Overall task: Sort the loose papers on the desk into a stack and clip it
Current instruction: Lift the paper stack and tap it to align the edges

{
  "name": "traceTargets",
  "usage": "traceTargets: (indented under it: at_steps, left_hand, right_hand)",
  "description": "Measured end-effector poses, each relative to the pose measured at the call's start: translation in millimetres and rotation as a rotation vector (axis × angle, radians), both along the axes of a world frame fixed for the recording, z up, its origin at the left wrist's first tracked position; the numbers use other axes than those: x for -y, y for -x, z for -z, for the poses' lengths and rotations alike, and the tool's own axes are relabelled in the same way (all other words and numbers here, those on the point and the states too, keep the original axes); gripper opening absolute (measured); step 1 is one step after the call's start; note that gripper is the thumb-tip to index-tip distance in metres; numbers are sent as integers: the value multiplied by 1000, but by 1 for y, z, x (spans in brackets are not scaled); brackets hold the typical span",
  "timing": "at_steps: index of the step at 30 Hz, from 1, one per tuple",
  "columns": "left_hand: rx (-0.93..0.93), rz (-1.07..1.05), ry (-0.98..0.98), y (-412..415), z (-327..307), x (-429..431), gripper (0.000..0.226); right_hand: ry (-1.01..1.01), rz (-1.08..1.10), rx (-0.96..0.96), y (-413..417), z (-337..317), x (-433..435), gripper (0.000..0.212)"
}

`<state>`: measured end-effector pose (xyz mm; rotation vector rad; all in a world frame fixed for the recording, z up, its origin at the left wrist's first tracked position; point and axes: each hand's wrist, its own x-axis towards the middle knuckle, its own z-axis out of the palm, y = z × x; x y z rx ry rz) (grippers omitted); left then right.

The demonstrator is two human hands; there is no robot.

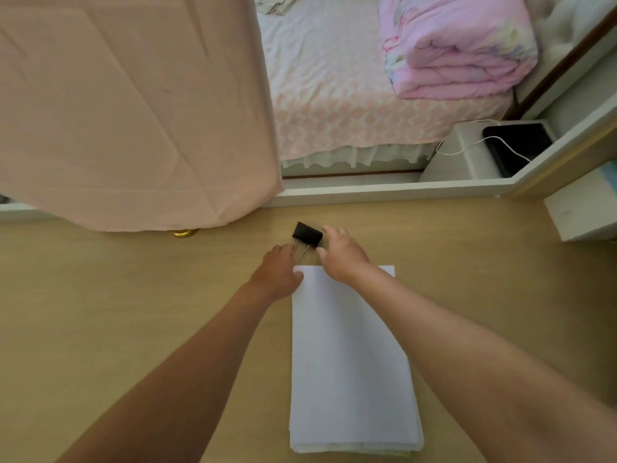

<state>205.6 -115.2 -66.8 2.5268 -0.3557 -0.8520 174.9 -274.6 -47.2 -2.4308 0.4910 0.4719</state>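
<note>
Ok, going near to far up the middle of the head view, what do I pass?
Stack of white paper sheets → black metal binder clip → white ledge behind the desk → bed with pink patterned sheet.

paper stack [350, 362] on desk [100, 295], binder clip [307, 233] just beyond its far edge, bed [334, 95] behind desk
</note>
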Motion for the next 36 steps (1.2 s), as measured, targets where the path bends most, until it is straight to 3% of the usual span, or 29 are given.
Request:
traceTargets:
  at_steps: [5, 10, 15, 17, 20, 23, 26, 31, 36]
  left_hand:
    - [-113, -128, 220, -1, 0, -11, 79]
    - [-244, -301, 457, 7, -5, -22, 80]
    - [-300, -562, 578, 6, -13, -46, 86]
    - [-169, -522, 523, 1, -17, -57, 82]
    - [213, -328, 396, -2, -24, -87, 74]
    - [384, -184, 423, 0, -42, -117, 54]
    - [374, -274, 435, 5, -54, -146, 35]
    - [253, -525, 572, 23, -74, -173, 27]
    - [268, -486, 538, 47, -88, -178, 29]
  right_hand:
    - [64, 29, -73, -33, 24, -20, 46]
    - [18, 91, -3, -24, 34, -48, 32]
    - [-163, 69, 101, -25, 17, -60, 23]
    - [-234, 39, 212, -27, 4, -65, 19]
    - [-416, 8, 312, -26, -21, -87, 27]
    - [-547, 67, 332, -19, -40, -117, 40]
    - [-692, 182, 276, -6, -53, -145, 45]
    - [-634, 99, 34, 33, -86, -166, 21]
    - [-583, 179, 21, 62, -109, -174, 21]
